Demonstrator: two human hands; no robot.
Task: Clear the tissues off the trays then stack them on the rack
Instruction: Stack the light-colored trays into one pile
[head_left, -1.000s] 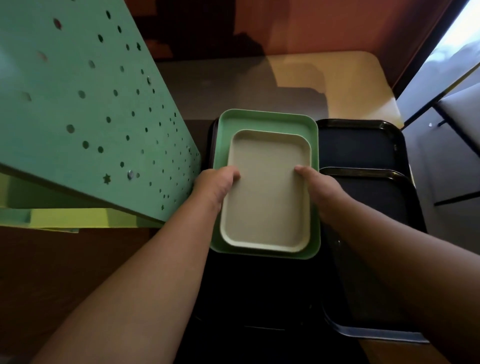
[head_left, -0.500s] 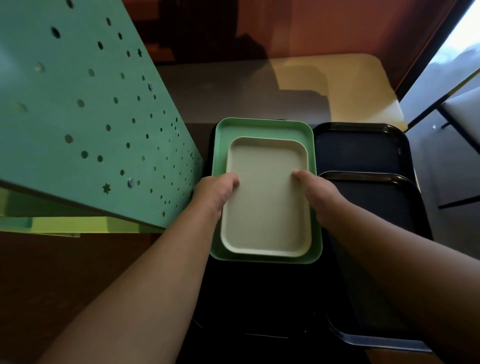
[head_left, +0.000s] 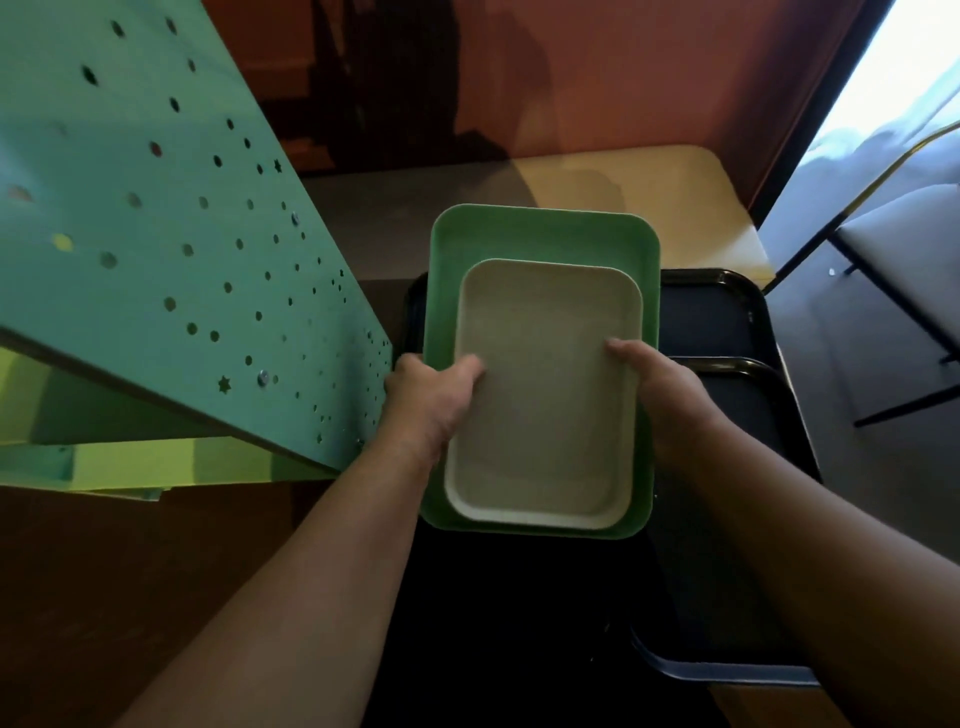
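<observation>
A small cream tray (head_left: 545, 395) lies nested inside a larger green tray (head_left: 540, 234), and both rest over a dark tray (head_left: 413, 312) whose rim shows at the left. My left hand (head_left: 428, 389) grips the left edges of the cream and green trays, thumb on the cream tray. On the opposite side my right hand (head_left: 660, 389) holds the right edges, thumb inside the cream tray. No tissues are in view.
Two black trays (head_left: 727, 317) (head_left: 769, 415) overlap at the right on the tabletop (head_left: 623, 187). A teal perforated panel (head_left: 156, 234) slants close at the left, touching distance from my left hand. A reddish wall stands behind; chair frames are at the far right.
The green and cream trays have shifted slightly away from me and up in the view, both hands still on their edges.
</observation>
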